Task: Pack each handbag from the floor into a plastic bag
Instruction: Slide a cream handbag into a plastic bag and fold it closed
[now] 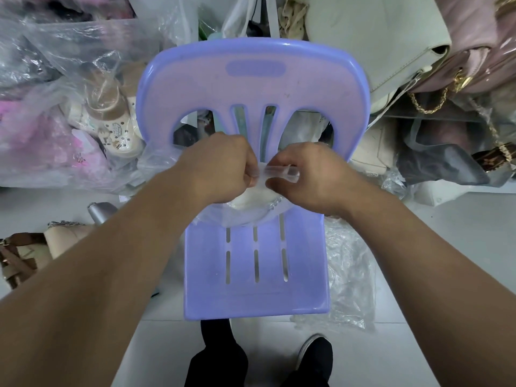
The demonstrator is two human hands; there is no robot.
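Both arms are bare along all that shows of them. The left forearm [111, 261] and the right forearm [418, 261] look broad near the camera and narrow toward the wrists. The left grip [220, 163] and the right grip [315, 177] are bare as well. Lower down, black trousers [215, 358] cover the legs, their cloth loose and creased. On the right side a foot wears a black shoe [315, 356] edged by a pale grey-white sole rim.
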